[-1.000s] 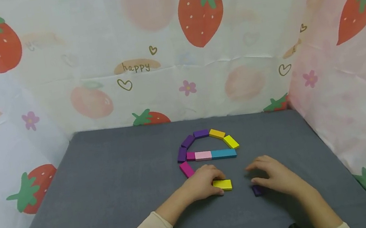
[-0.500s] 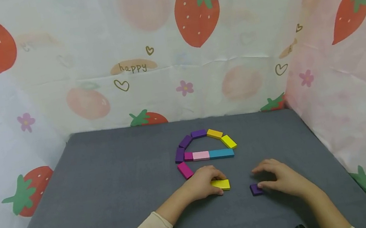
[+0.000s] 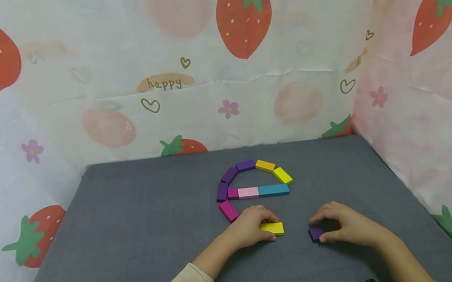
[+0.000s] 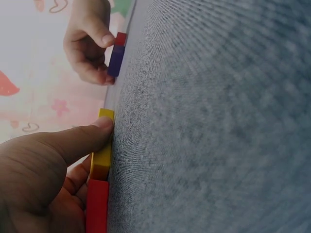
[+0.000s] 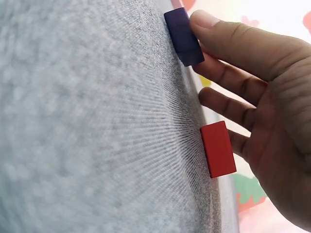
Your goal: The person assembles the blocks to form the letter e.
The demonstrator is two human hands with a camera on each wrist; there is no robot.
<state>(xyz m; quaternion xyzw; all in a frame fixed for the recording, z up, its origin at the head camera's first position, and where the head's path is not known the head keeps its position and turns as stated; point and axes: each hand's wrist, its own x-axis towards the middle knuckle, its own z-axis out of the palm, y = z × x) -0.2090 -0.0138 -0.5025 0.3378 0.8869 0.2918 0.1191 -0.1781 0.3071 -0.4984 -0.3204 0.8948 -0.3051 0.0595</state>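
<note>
My left hand [image 3: 248, 227] holds a yellow block [image 3: 273, 229] flat on the table, thumb on its near side and fingers on its far side. Against that block's end sits a red block [image 4: 96, 206], under the palm in the left wrist view. To the right, my right hand [image 3: 350, 225] has its thumb and index finger around a small purple block [image 3: 315, 234] on the cloth. Beneath the right palm lies another red block [image 5: 218, 149], mostly hidden from the head view. A magenta block [image 3: 229, 210] slants beside the left hand.
Farther back, purple blocks [image 3: 229, 175], an orange-yellow block [image 3: 265, 165] and a yellow one [image 3: 282, 175] form an arch. A row of magenta, pink [image 3: 248, 193] and blue [image 3: 273, 190] blocks crosses its base. Grey cloth [image 3: 141, 222] covers the table; strawberry-printed curtains [image 3: 255, 102] surround it.
My right hand has come nearer the front edge, its fingers drawing in around the purple block. The left hand keeps its hold on the yellow block. The head view has shifted slightly.
</note>
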